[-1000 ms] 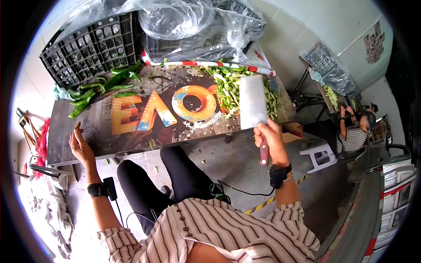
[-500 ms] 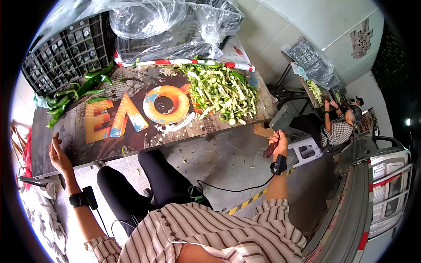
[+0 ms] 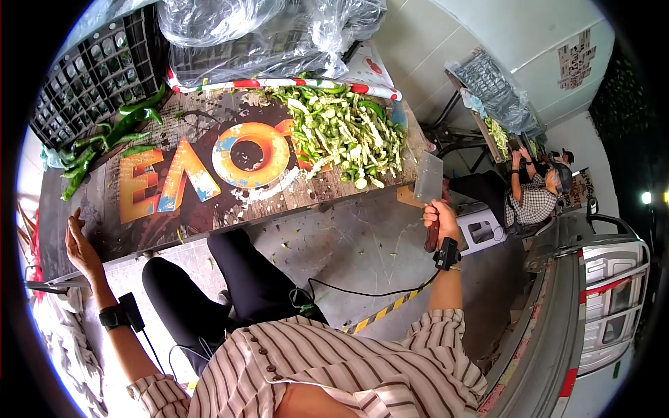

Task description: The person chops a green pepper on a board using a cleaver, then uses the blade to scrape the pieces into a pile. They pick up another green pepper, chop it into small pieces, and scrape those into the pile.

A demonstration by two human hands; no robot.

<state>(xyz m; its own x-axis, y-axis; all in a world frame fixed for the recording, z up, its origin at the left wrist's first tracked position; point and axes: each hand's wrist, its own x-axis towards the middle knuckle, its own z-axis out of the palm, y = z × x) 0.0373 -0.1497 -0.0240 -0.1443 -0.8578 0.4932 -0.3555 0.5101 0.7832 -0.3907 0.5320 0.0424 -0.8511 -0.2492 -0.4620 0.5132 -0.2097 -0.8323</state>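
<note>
My right hand grips the red handle of a cleaver, blade upright, held off the right end of the table, apart from it. A heap of chopped green peppers lies on the table's right part, left of the blade. My left hand rests on the table's near left edge, fingers apart, holding nothing. Whole green peppers lie at the far left. The tabletop bears large orange letters.
A black plastic crate and clear plastic bags stand at the table's far side. Another person sits at a second table to the right. A white stool stands by my right hand. A vehicle is at far right.
My right hand swung the cleaver from over the chopped peppers out past the table's right end, and the blade now stands upright. My left hand stayed on the table edge.
</note>
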